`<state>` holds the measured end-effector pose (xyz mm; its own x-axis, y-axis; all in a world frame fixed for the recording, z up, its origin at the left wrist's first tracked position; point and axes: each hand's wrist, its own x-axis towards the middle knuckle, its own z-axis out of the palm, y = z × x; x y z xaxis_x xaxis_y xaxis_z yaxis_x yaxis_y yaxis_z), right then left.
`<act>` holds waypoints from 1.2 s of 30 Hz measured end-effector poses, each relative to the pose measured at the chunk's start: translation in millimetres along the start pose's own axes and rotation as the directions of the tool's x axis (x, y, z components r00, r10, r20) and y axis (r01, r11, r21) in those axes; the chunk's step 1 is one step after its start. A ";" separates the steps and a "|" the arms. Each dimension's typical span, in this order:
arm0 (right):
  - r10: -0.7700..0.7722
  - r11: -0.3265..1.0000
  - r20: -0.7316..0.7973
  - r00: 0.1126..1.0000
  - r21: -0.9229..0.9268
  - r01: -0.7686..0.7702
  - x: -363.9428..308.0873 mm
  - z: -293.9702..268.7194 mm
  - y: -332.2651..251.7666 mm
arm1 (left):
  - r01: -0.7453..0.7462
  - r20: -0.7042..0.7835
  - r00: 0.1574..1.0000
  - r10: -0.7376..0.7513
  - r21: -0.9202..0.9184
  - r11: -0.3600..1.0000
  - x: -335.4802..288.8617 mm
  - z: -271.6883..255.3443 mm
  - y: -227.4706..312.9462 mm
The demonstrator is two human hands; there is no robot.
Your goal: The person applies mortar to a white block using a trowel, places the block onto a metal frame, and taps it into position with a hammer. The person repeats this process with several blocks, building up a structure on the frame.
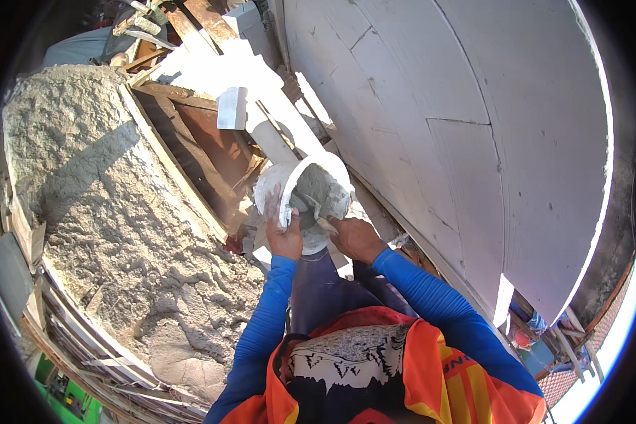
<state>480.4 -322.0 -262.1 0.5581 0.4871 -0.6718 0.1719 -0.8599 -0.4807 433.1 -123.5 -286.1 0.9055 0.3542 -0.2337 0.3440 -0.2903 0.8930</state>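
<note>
A white, mortar-smeared bucket (295,185) stands in front of my legs, with its curved rim facing up toward me. Wet grey mortar (313,185) shows inside it. My left hand (284,232) is closed round the near left part of the rim, fingers on the outer wall and thumb toward the opening. At the bucket's near right side my right hand (359,240) is curled into a grip. A short tan piece pokes out by its fingertips, but what it holds is mostly hidden.
Rough grey mortar or concrete (120,191) fills a broad area on the left, edged by a wooden board (173,166). Large white wall panels (466,162) rise on the right. Beyond the bucket lie a white block (232,108) and scrap timber (191,28).
</note>
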 end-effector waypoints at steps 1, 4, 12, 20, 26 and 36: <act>-0.052 0.998 -0.076 0.996 0.042 0.055 -16.5 -12.2 1.3 | 0.058 -0.008 0.998 -0.059 -0.080 0.995 -4.8 -3.5 14.4; 0.082 0.988 -0.136 0.987 0.144 -0.063 -60.0 -40.8 -21.0 | 0.113 -0.002 0.993 -0.115 -0.178 0.977 -20.2 -12.0 54.8; 0.129 0.986 -0.238 0.963 0.134 -0.099 -138.1 -86.2 -26.7 | -0.073 0.051 0.995 0.083 -0.168 0.983 -46.1 -5.2 134.0; 0.098 0.979 -0.391 0.915 0.202 -0.019 -185.4 -81.5 -12.6 | -0.150 0.103 0.982 0.159 -0.092 0.984 -59.7 12.8 190.6; 0.208 0.961 -0.446 0.871 0.261 -0.096 -207.0 -106.0 -13.0 | -0.326 0.160 0.936 0.312 0.067 0.943 -67.9 5.8 216.2; 0.107 0.893 -0.295 0.949 0.448 0.038 -232.1 -106.5 -6.1 | -0.213 0.216 0.948 0.235 -0.120 0.970 -57.3 8.8 226.2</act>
<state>436.2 -446.1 -43.3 0.7880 0.3250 -0.5229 -0.1886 -0.6811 -0.7075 461.2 -217.3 -74.1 0.9927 0.0751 -0.0946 0.1106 -0.2503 0.9618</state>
